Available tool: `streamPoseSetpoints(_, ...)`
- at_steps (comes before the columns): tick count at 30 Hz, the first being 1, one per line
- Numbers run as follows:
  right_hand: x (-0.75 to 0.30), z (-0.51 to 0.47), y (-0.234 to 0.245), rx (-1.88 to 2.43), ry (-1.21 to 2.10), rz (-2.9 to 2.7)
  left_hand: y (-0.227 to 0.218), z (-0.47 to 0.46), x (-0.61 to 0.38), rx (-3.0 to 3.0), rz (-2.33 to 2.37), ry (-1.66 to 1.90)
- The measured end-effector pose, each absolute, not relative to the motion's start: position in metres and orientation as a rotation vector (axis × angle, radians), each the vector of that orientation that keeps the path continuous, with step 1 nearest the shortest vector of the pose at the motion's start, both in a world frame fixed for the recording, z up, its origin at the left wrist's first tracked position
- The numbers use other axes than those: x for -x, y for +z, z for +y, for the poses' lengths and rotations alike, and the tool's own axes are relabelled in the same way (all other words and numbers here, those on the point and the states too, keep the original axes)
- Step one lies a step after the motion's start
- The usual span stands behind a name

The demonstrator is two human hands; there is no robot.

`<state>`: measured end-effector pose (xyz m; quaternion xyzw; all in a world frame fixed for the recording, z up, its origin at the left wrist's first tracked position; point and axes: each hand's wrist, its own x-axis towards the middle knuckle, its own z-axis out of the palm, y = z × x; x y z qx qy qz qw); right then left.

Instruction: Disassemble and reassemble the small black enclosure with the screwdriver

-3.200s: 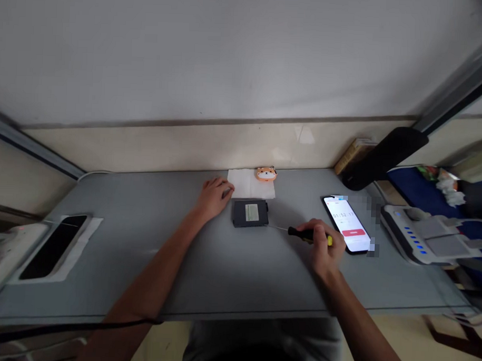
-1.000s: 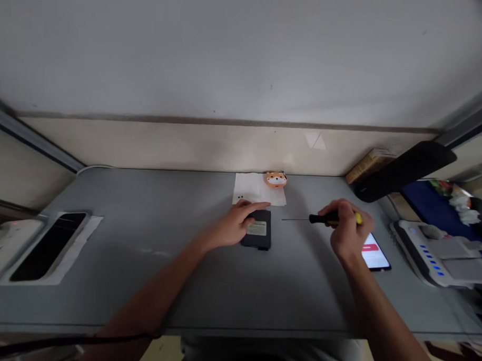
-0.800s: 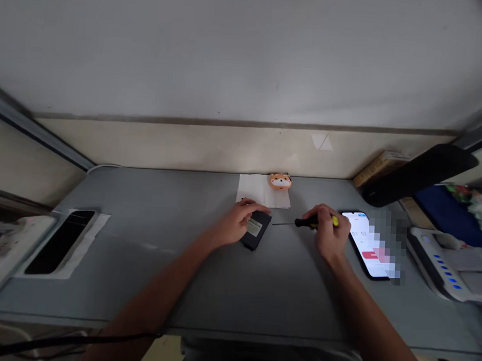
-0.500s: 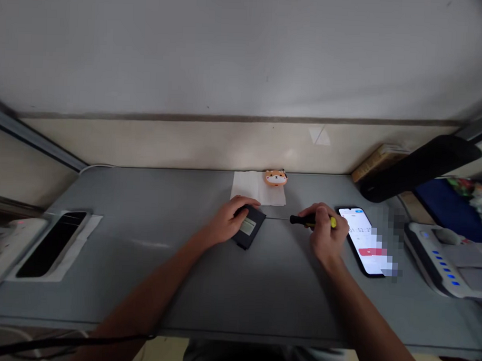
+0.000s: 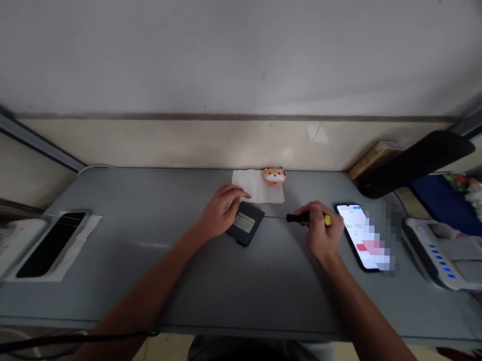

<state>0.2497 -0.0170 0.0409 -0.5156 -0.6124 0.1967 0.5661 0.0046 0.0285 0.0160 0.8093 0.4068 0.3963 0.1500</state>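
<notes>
A small black box with a pale label (image 5: 245, 223) lies turned at an angle on the grey table (image 5: 143, 251). My left hand (image 5: 218, 214) rests against its left side, fingers curled over the far edge and holding it steady. My right hand (image 5: 320, 233) is closed round a screwdriver with a black and yellow handle (image 5: 307, 218). Its thin shaft points left and its tip meets the right corner of the box.
A white paper napkin (image 5: 253, 189) and an orange animal figure (image 5: 274, 175) lie behind the box. A lit phone (image 5: 360, 234) lies to the right, with a white device with blue lights (image 5: 440, 250) beyond it. A dark phone on paper (image 5: 51, 242) lies far left.
My left hand turned the black box to an angle and slid it left. My right hand lowered the screwdriver and brought its tip to the box's right corner.
</notes>
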Motion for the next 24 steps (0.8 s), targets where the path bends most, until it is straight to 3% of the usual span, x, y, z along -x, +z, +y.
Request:
streamPoseSetpoints(6,-0.249,-0.018,0.045,1.183,0.389,-1.455,0.014,0.032,0.002,-2.358,1.193,1.16)
streamPoseSetpoints(24,-0.233,-0.03,0.04,1.039,0.637,-1.517,0.018,0.015,-0.015,-2.82,0.907,1.017)
